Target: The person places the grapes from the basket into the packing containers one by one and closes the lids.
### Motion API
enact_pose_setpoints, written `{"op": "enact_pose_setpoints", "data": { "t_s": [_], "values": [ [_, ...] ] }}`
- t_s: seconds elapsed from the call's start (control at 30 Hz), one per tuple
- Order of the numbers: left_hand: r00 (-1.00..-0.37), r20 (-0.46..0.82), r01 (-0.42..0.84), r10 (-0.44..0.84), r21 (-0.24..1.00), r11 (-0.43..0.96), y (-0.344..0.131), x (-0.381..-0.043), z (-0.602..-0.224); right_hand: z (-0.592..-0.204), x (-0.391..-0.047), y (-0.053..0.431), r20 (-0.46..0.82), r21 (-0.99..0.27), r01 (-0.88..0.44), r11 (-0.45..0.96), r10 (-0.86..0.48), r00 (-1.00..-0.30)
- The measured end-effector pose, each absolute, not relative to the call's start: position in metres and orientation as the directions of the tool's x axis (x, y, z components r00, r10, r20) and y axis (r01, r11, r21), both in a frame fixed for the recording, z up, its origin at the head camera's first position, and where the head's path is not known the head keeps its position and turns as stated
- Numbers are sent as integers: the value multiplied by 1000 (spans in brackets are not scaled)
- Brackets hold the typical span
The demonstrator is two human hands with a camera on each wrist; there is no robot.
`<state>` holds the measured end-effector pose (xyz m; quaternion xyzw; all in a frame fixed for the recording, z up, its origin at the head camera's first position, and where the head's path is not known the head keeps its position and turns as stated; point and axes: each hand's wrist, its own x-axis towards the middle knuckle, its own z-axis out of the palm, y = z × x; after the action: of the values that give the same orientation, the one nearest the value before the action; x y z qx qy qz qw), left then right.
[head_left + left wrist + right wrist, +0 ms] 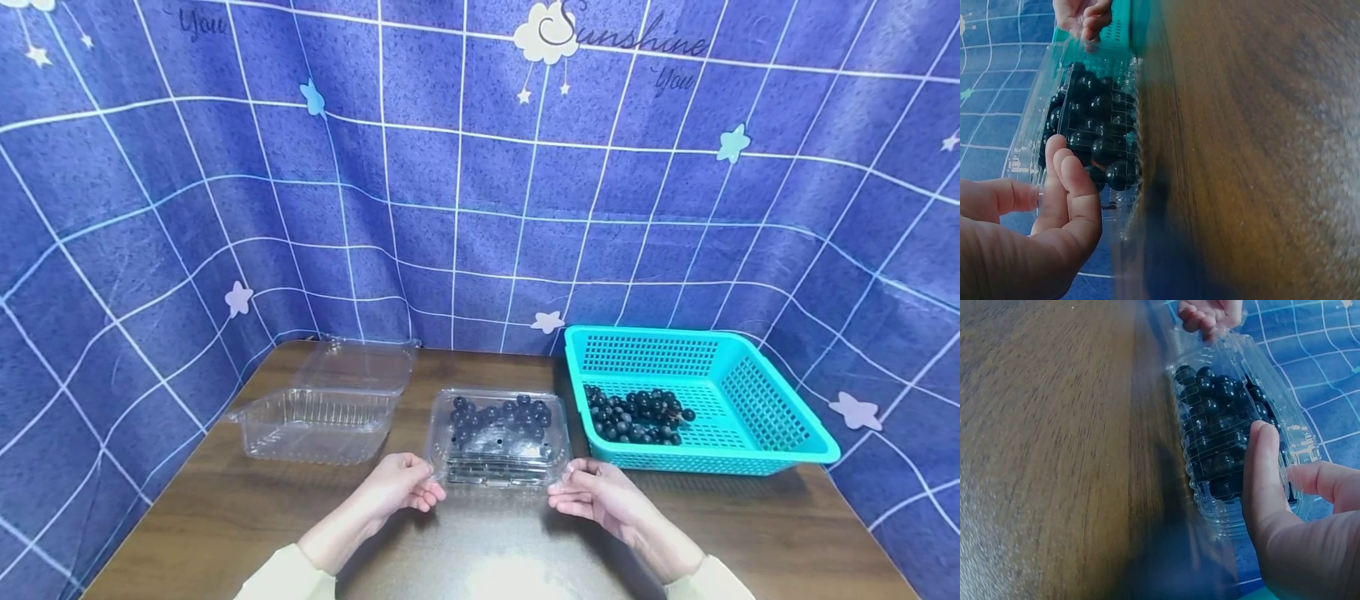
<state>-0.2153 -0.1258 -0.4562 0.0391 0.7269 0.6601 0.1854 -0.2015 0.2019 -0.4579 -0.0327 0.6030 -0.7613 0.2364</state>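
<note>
Looks like the closing step: left hand [402, 483] fingers pinch the near left corner of the grape box [491, 460], mid-surface [420, 550]; right hand [597, 494] fingers pinch the near right one. Next probably calls for even pressure on both. Open clear box [315, 442] sits left, teal basket [720, 459] with more grapes [637, 417] right; nothing seems in the way.

On the table [420, 550], grapes [528, 414] in a box [498, 481] between a second box [315, 440], left, and a basket [705, 461], right.
</note>
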Motion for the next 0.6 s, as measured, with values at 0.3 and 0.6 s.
{"op": "enact_pose_setpoints", "data": {
  "t_s": [0.3, 0.6],
  "values": [
    [-925, -217, -181, 311, 973, 142, -127, -216, -457, -458, -202, 201, -235, -944, 304, -132, -379, -895],
    [-938, -217, -177, 272, 970, 165, -127, -216, -456, -457, -203, 200, -234, -946, 298, -124, -372, -898]
  ]
}}
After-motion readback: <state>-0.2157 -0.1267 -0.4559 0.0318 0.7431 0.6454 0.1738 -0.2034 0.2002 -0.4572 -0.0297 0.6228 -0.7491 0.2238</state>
